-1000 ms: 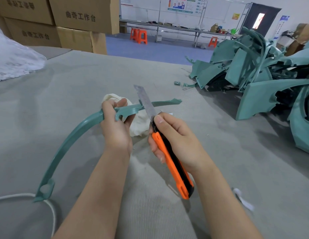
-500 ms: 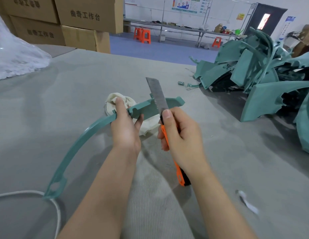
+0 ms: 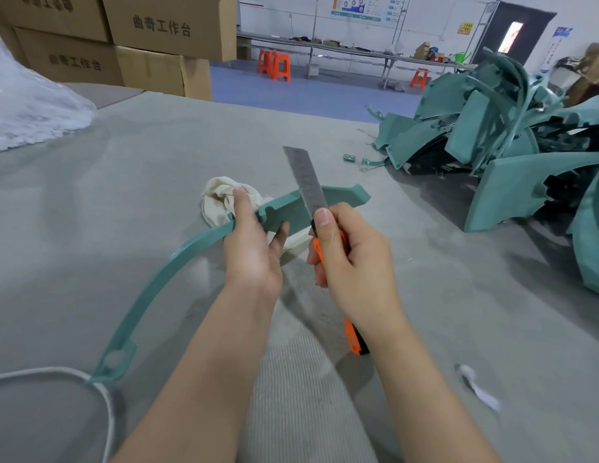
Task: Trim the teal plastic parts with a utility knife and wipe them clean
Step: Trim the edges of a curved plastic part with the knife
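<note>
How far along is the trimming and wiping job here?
Done: no finished parts identifiable. In hand: left hand grips a curved strip, right hand holds the knife, blade across the strip's wide end. Left: wiping with the cloth, then presumably the heap at right.

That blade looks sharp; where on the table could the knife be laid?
Widest bare table lies left, between the curved teal strip and the white plastic bag. Also free: right of the right hand, beyond the white scrap. Crowded: far right by the pile of teal parts, and around the cloth.
</note>
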The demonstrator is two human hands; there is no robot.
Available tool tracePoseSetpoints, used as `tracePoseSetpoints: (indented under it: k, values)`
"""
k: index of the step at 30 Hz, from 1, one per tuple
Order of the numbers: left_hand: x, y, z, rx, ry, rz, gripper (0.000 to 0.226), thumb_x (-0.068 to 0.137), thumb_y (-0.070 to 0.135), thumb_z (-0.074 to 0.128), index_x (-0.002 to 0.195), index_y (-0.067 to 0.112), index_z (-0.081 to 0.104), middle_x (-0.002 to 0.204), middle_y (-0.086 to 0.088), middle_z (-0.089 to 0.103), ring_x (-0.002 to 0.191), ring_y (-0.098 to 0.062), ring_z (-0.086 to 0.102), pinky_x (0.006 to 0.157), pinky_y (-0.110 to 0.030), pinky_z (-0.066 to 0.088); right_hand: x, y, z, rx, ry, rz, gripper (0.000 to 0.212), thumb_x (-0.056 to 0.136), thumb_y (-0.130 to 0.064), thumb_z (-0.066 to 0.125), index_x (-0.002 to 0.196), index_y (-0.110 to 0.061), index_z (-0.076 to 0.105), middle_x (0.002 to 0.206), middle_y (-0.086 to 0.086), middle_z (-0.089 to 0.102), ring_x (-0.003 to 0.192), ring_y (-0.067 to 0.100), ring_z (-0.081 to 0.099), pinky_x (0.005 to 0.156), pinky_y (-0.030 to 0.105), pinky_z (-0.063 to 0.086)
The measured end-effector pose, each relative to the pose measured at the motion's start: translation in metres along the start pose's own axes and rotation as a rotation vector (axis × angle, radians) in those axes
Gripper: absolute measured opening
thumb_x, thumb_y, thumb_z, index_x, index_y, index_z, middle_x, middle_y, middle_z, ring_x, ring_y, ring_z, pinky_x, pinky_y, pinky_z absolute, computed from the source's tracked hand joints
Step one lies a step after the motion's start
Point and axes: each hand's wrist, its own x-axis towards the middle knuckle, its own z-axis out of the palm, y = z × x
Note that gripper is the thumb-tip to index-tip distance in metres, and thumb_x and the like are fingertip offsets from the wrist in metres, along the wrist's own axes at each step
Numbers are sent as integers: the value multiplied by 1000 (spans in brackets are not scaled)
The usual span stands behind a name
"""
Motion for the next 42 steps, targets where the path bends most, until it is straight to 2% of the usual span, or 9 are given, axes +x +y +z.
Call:
tracePoseSetpoints:
  k: [2,5,12,20,25,27,30,37,42]
  values:
    - [0,-1,0,1,-7,-5,27,97,43,51,98,18,60,111,-5,63,111,-19,62,82,-28,56,0,0,1,-11,-8,-9,32,101,-34,45,70,-26,47,58,13,51,51,34,45,48,48,44]
    - [1,-2,0,16,-13,-4,32,97,44,50,107,16,60,109,-5,64,105,-18,62,85,-30,56,-1,3,2,-48,-17,-12,35,101,-32,46,73,-13,47,59,16,50,52,35,45,48,49,43]
    - [-1,-9,2,77,-41,-47,21,97,35,49,90,18,60,92,0,66,88,-13,62,84,-30,55,-1,3,4,-127,-17,-52,32,99,-36,44,72,-20,45,56,8,52,50,30,49,50,47,44]
    - [1,-8,1,129,18,-32,24,95,38,52,93,16,61,80,4,63,71,-9,58,56,-20,50,-1,0,2,-120,-102,-58,32,101,-31,46,69,-30,41,58,6,53,52,28,51,51,46,44]
    - [-2,-7,2,130,-48,-66,52,97,49,44,125,8,60,102,-6,64,91,-21,64,89,-39,53,-2,-2,2,-104,-209,-51,32,101,-27,49,69,-32,45,60,7,54,50,20,49,54,42,46]
    - [-2,-7,0,148,-72,-61,55,97,52,43,122,7,61,98,-7,63,85,-23,63,81,-40,54,-2,-2,0,-71,-236,-37,30,101,-26,49,72,-19,51,60,9,55,50,21,48,53,40,46]
    - [-2,-6,-1,185,-78,-69,42,97,55,41,93,16,57,70,2,57,58,-14,55,51,-27,45,-3,-5,-2,63,-259,12,31,100,-28,47,74,-13,51,57,2,56,44,14,48,48,28,43]
    - [1,-4,-2,57,-9,-29,40,98,41,50,127,14,55,126,-5,62,115,-17,60,89,-32,55,5,-3,-13,223,-44,162,34,103,-29,45,73,-14,52,59,11,56,45,17,48,44,29,43]
    - [1,-4,-1,111,-7,-34,42,97,45,48,125,15,57,127,-6,62,114,-18,61,80,-27,56,1,-3,-9,72,-53,111,32,98,-36,50,76,-13,55,60,8,57,45,16,51,49,35,45]
